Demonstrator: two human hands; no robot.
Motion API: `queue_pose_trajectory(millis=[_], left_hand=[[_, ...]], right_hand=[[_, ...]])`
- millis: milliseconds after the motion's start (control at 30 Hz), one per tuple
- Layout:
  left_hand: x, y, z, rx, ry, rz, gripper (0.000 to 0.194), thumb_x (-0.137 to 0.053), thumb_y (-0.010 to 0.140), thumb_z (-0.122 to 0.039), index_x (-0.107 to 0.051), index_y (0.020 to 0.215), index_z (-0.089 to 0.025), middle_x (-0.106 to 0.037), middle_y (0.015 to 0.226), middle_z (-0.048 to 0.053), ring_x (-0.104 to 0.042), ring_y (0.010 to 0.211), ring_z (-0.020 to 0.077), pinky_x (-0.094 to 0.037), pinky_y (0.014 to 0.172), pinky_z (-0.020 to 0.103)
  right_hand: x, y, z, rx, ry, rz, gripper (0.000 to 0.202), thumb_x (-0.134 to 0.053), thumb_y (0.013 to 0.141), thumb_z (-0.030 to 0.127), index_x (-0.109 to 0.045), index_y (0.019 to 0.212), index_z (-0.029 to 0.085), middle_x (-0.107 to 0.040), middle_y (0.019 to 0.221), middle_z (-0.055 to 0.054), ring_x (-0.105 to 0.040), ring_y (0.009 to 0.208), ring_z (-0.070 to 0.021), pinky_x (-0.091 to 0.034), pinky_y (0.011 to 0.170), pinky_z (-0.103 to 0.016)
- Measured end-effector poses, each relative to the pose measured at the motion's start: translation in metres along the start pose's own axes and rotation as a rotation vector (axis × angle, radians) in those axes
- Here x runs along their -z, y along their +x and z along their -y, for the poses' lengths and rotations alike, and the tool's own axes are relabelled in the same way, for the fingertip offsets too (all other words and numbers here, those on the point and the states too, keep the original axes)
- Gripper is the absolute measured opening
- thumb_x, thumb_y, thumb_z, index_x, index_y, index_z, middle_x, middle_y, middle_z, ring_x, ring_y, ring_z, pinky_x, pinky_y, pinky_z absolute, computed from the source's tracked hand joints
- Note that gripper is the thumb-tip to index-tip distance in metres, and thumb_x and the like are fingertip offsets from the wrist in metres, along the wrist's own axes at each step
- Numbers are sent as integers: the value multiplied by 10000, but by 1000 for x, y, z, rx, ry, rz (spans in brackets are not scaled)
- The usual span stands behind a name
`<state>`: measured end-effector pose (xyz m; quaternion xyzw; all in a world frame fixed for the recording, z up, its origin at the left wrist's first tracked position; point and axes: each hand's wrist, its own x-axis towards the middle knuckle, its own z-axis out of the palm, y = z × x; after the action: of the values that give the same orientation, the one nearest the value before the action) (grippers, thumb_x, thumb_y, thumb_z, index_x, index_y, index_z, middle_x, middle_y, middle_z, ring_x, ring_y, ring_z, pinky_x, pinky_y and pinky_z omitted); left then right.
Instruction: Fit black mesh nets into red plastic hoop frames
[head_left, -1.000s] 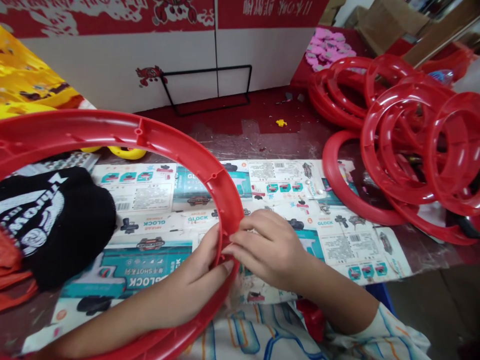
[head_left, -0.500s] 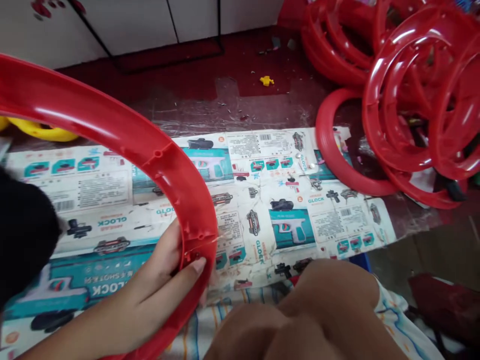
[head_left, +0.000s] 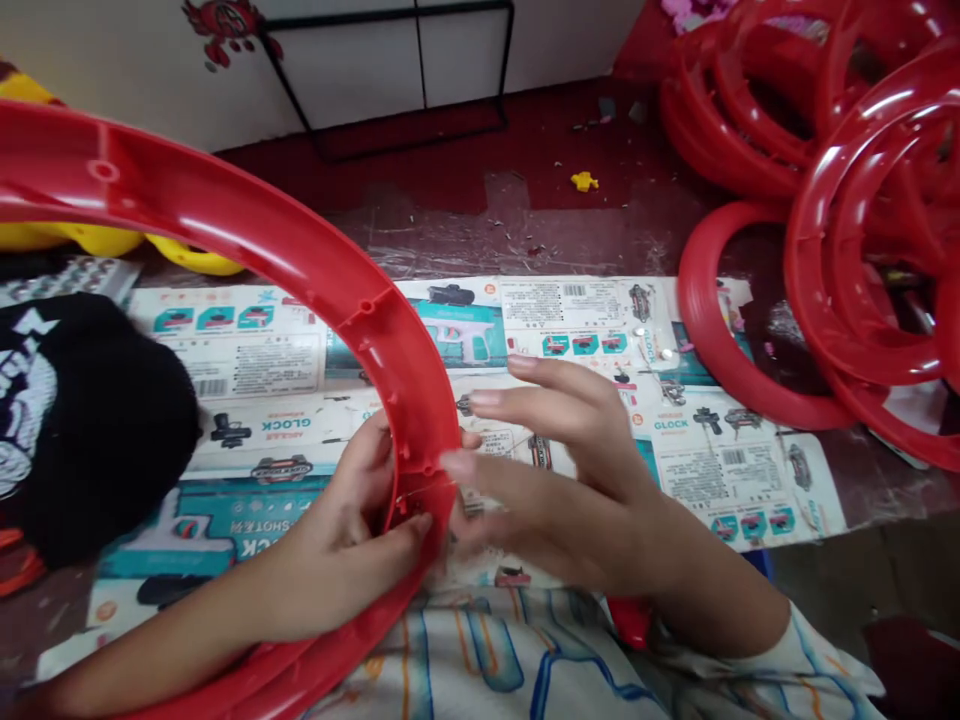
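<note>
A large, hollow red plastic ring (head_left: 341, 262) stands tilted at my left, its ribbed channel with small screw posts facing me. My left hand (head_left: 341, 545) is closed round its near right side, thumb inside the channel and fingers behind. Spread and slightly blurred, the fingers of my right hand (head_left: 577, 465) are just right of the ring, the index fingertip at its outer edge. I cannot tell whether that fingertip touches it. Nothing shows in the right hand. Below the right wrist, a small part of a red object (head_left: 628, 622) shows.
Printed cardboard sheets (head_left: 720, 480) cover the near table (head_left: 420, 225). More red rings (head_left: 817, 250) are piled at the right. A black cap (head_left: 112, 430) lies left, with yellow curved parts (head_left: 195, 258) behind. A small yellow piece (head_left: 584, 181) and a black wire frame (head_left: 405, 148) are farther back.
My right hand has come up from my lap to the ring's right edge, its fingers spreading. The left hand keeps its hold on the ring. The view has shifted left, showing more of the cap.
</note>
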<state>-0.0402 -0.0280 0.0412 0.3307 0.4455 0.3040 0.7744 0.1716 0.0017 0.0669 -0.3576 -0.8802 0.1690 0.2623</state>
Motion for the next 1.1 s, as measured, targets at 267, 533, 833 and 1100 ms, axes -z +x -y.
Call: queue_pose_trajectory(millis=[267,533,833,1100], left_hand=[[6,4,-2,149,-134,113,734,-603,830,-276,-139,1398,-302,-663,816,-7,-635,589,165,-492,534,262],[1,10,12,151,-222,314,349,-645,871,-236,-444,1156,-239,-655,1003,26,-667,820,151,-505,733,264],[-7,8,16,101,-141,260,404,-545,948,-354,-369,1295,-246,-662,847,16,-635,729,151,-517,692,275],[-2,11,15,37,61,195,543,-459,961,-282,-172,1421,-292,-656,1018,44,-628,682,146,-528,640,279]], right_hand=[[-24,8,-13,130,51,-136,87,-601,928,208,-675,894,175,-583,670,30,-490,632,-102,-427,637,-256],[-20,11,-7,131,60,-160,223,-561,925,171,-694,746,161,-517,642,15,-435,600,-101,-411,584,-243],[-29,9,-8,-30,174,-132,164,-643,891,226,-691,755,148,-619,669,-3,-547,624,-104,-468,589,-244],[-20,9,-14,52,86,-152,64,-623,886,130,-687,876,128,-643,767,-35,-571,706,-123,-497,653,-261]])
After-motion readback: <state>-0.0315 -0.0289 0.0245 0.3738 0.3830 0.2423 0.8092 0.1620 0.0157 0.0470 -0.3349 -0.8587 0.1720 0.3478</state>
